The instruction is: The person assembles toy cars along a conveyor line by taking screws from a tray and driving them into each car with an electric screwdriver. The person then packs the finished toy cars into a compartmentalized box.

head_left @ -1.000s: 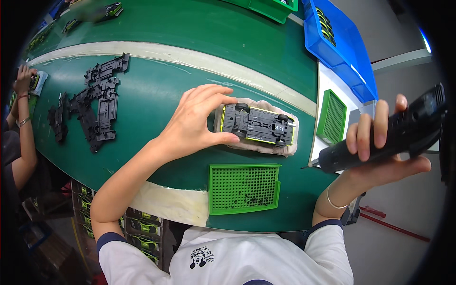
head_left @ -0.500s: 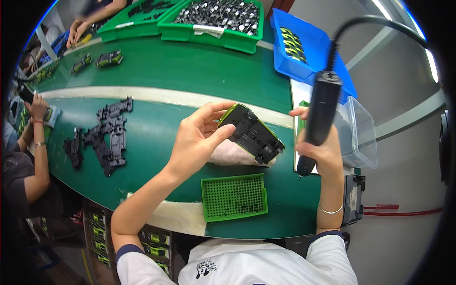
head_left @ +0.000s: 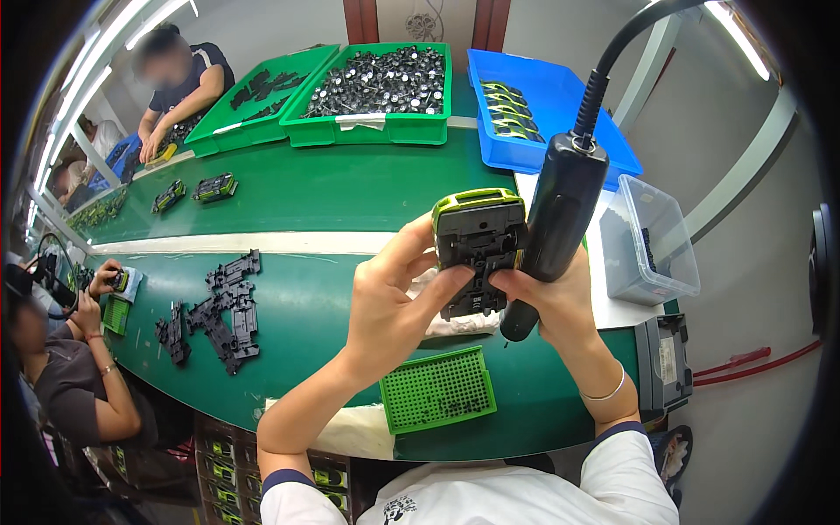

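Observation:
My left hand (head_left: 398,284) is closed on a toy car body (head_left: 477,236), black underneath with a lime-green edge, held up with its underside toward me. My right hand (head_left: 560,297) grips a black electric screwdriver (head_left: 564,206) whose cable rises from its top and whose tip points down. The right thumb also presses on the car's lower underside. Below them a green perforated tray (head_left: 437,389) with small dark screws rests on the table. A pale cloth pad (head_left: 459,325) lies behind the hands, partly hidden.
Black plastic chassis parts (head_left: 223,311) lie to the left. Green bins (head_left: 372,96) of small black parts and a blue bin (head_left: 560,122) stand at the back. A clear plastic box (head_left: 647,245) is at right. Co-workers sit at left; one person's arm (head_left: 105,385) reaches to the table.
The car body has turned more upright. My right hand has come left with the screwdriver, and its thumb now meets the car. The view has tilted up, showing more of the background.

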### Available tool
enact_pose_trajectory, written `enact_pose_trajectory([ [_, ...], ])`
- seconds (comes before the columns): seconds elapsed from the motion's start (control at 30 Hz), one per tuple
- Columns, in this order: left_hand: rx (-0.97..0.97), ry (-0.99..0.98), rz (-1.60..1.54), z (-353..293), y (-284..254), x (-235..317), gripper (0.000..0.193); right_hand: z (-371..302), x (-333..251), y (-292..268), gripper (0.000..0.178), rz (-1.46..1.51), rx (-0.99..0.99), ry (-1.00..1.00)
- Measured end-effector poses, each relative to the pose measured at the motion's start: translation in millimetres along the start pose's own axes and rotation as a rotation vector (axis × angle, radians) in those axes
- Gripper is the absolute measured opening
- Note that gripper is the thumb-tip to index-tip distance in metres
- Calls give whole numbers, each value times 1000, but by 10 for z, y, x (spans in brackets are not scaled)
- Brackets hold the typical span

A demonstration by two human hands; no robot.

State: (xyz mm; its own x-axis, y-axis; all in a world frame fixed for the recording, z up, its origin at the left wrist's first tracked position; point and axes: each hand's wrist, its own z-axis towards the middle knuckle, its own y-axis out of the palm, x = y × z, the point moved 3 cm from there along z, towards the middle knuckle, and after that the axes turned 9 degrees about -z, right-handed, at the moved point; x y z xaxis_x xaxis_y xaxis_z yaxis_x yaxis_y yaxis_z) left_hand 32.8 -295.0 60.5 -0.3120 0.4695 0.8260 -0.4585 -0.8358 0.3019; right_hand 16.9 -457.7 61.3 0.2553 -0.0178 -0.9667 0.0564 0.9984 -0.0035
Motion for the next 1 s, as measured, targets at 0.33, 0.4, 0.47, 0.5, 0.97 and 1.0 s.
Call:
enact_pose_trajectory([
  [0.33, 1, 150, 196, 12, 10, -48, 46, 62, 40, -13, 40, -67, 18, -20],
  [0.4, 11, 149, 189, 8, -9, -70, 45, 59, 62, -15, 40, -79, 18, -7],
  [0.47, 19, 149, 181, 18, -8, -83, 45, 82, 88, -13, 40, -52, 27, -5],
  [0.5, 28, 106, 141, 31, -1, -98, 44, 88, 57, -6, 39, -40, 7, -7],
  [0.97, 22, 21, 145, 28, -61, -118, 45, 86, 62, -8, 40, -205, -9, -37],
  [1.0, 7, -87, 96, 51, -90, -151, 53, 116, 69, -21, 41, -209, -28, 11],
])
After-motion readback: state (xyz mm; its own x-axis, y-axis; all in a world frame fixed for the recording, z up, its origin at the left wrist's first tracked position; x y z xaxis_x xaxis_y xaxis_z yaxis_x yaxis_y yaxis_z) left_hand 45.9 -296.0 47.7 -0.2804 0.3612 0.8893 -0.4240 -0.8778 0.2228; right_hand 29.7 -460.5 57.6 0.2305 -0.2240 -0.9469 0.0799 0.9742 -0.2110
